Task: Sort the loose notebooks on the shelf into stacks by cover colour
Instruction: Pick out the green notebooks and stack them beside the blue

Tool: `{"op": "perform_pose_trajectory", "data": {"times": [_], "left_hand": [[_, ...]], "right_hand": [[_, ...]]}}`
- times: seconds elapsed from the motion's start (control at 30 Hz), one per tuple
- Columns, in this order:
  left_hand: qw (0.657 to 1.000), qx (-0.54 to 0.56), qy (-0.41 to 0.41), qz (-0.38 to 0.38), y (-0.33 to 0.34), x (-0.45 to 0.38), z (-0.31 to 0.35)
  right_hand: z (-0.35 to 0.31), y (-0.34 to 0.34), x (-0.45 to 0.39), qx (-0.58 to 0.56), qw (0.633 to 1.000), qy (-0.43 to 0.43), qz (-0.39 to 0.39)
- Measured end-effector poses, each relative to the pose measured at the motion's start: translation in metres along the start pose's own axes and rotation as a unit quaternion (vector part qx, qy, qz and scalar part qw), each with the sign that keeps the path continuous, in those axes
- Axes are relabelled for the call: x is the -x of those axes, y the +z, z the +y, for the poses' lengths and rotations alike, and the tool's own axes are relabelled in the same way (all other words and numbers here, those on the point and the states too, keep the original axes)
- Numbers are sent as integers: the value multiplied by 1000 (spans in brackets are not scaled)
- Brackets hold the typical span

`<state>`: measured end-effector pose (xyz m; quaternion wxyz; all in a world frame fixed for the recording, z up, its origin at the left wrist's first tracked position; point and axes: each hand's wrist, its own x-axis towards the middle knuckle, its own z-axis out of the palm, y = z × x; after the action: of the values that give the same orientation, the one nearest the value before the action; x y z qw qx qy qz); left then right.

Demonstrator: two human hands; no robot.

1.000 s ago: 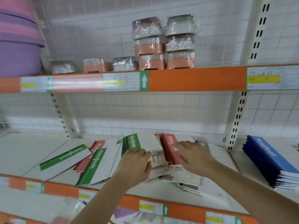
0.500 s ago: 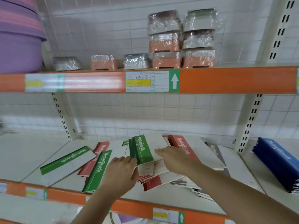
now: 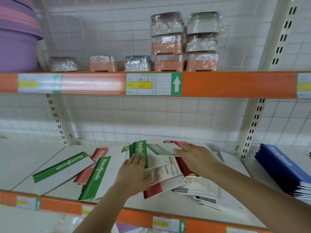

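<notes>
Nearest the camera runs the orange front lip of the shelf (image 3: 104,210), carrying small price labels. Just behind it, two bare forearms reach in over the white shelf board. The left hand (image 3: 134,172) lies flat with straight fingers pressed on a green-spined notebook (image 3: 139,153) that tops the jumbled pile of notebooks (image 3: 170,175) in the middle of the shelf; it grasps nothing. The right hand (image 3: 195,156) reaches across the same pile and holds the edge of a tilted green-and-white notebook (image 3: 159,149), fingers on top; the thumb is hidden, so how tightly it grips cannot be told. Under these hands the pile fans out in red, white and grey covers, some sliding toward the front edge. To the left of the pile, apart from it, lie three loose notebooks: a green one (image 3: 62,166) farthest left, a second green one (image 3: 96,178) angled toward the lip, and a red one (image 3: 91,167) partly beneath both. Well to the right, past the slotted upright, sits a neat blue stack (image 3: 286,170). Farther back is the white tiled wall. Above, the upper shelf's orange edge bears a handwritten price tag (image 3: 153,84) with a green arrow, and on it stand plastic-wrapped boxes (image 3: 183,42), some stacked three high, with purple basins (image 3: 16,34) at the far left.
</notes>
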<state>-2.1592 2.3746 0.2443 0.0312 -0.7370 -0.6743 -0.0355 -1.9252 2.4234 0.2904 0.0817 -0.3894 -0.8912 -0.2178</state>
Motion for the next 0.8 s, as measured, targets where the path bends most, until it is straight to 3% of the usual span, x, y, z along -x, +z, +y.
{"op": "perform_pose_trajectory", "data": {"times": [0.13, 0.3, 0.43, 0.57, 0.63, 0.8], "left_hand": [[998, 44, -11, -49, 5, -16, 16], [999, -32, 2, 30, 3, -19, 30], [993, -111, 14, 49, -2, -11, 39], [990, -122, 17, 67, -7, 1, 44], [990, -106, 26, 94, -13, 7, 46], [949, -106, 83, 284, -17, 6, 58]], "right_hand": [[16, -3, 17, 9, 999, 33, 38], [29, -4, 34, -23, 995, 66, 74], [34, -11, 48, 19, 995, 61, 74], [40, -14, 64, 23, 993, 65, 97], [44, -17, 75, 28, 991, 72, 110], [60, -19, 110, 15, 983, 85, 159]]}}
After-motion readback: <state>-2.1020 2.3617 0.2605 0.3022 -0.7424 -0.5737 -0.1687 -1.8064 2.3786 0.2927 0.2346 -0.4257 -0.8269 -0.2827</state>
